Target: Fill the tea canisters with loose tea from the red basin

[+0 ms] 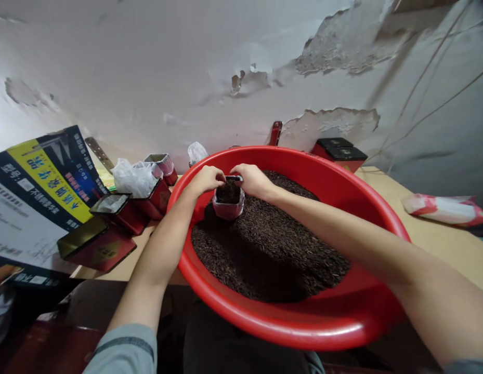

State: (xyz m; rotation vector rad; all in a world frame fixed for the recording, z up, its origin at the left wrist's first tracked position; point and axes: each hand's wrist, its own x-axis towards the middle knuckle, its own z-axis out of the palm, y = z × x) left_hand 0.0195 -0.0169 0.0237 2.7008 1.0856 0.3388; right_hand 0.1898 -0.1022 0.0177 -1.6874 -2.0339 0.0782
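Clock read on the large, round red plastic basin (354, 330), twelve toward the peeling white wall (147, 67). Far out at nine: blue-yellow-white printed cardboard box (42, 197), cut off; below, another person's bare arm (2, 275), dim and cut off. Nearer in: overlapping square red metal tins (106, 248) and crumpled white plastic bag (134, 177). Inside the basin at ten: square, clear-plastic-lined container (228, 210), upright on loose dark grains (272, 228). At its far rim: left hand (206, 179), fingers narrowed; cannot tell whether gripping. Pinched there in the right hand (252, 179): dark, pale-edged strip (234, 178), too small to identify. Hidden behind right forearm (338, 228): part of the grains. At one: black-topped red tins (339, 150). Near three: red-and-white plastic packet (440, 208), cut off.
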